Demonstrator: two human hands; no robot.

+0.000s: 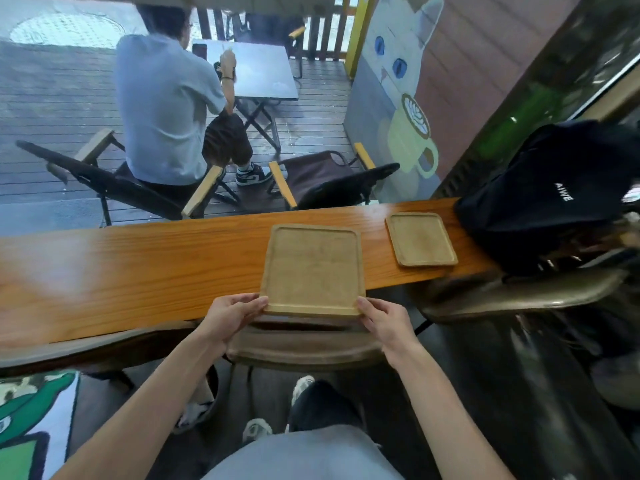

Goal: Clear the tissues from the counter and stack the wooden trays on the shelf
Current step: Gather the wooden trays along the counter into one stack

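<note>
A large square wooden tray lies on the orange wooden counter, its near edge over the counter's front. My left hand pinches its near left corner and my right hand pinches its near right corner. A smaller wooden tray lies flat on the counter further right, apart from both hands. No tissues show on the counter.
A black bag sits at the counter's right end, close to the small tray. Brown chair backs stand under the counter's front edge. Beyond the counter a person sits in a folding chair on the deck.
</note>
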